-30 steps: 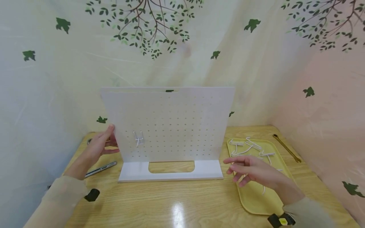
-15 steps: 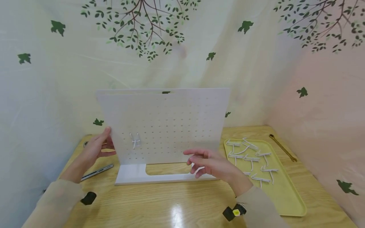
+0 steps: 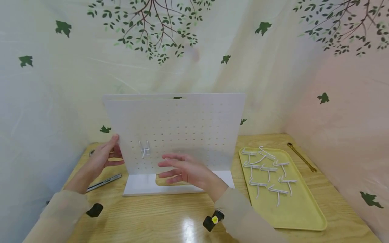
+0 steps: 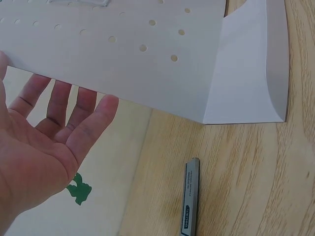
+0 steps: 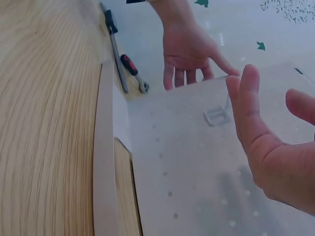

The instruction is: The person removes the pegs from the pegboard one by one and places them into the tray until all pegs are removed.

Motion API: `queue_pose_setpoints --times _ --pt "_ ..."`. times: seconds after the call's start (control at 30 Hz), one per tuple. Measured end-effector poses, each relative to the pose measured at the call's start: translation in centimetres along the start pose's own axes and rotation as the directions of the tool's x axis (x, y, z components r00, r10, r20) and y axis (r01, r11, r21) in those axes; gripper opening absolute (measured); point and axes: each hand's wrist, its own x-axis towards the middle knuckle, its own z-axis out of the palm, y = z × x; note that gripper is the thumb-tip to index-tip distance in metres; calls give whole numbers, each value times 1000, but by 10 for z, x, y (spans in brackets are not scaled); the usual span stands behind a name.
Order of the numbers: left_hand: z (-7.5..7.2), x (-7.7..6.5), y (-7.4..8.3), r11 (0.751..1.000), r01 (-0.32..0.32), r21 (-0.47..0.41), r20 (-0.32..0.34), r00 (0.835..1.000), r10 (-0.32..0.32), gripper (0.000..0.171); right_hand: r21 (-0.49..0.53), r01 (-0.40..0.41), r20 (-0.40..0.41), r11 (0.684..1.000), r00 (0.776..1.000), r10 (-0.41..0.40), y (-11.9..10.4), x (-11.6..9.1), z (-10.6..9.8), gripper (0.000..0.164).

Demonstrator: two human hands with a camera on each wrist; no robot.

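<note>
A white pegboard (image 3: 182,135) stands upright on its base. Holding its left edge is my left hand (image 3: 101,158), thumb at the front and fingers behind. One white wire hook (image 3: 145,150) hangs on the board's left part. My right hand (image 3: 188,170) is in front of the lower middle of the board, fingers extended and holding nothing, with the fingertips pointing left, a little to the right of the hook. In the right wrist view, the hook (image 5: 216,116) shows beyond the right hand's fingers.
On the right, a yellow tray (image 3: 291,216) bears several white wire hooks. Beside it lies a gold-coloured wrench (image 3: 301,157). A grey utility knife (image 3: 104,182) lies left of the base. A red-and-black handled tool (image 5: 129,65) lies behind the board's left side.
My right hand has moved left from over the tray to the front of the board, uncovering the hooks on the tray. The left hand keeps its hold on the board's edge.
</note>
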Motion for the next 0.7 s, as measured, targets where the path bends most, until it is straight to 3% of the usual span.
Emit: queue_pose_setpoints --times 0.13,0.4,0.7 --pt "0 1 1 1000 4 -1 2 1000 -4 77 79 -12 0 997 1000 12 1 18 10 54" --pt "-2 3 1 1000 -6 17 1 1000 6 77 177 -54 -8 983 998 57 4 48 31 43" --pt "-2 2 0 1000 2 9 4 1000 -2 77 287 -103 -108 952 984 139 11 72 48 38"
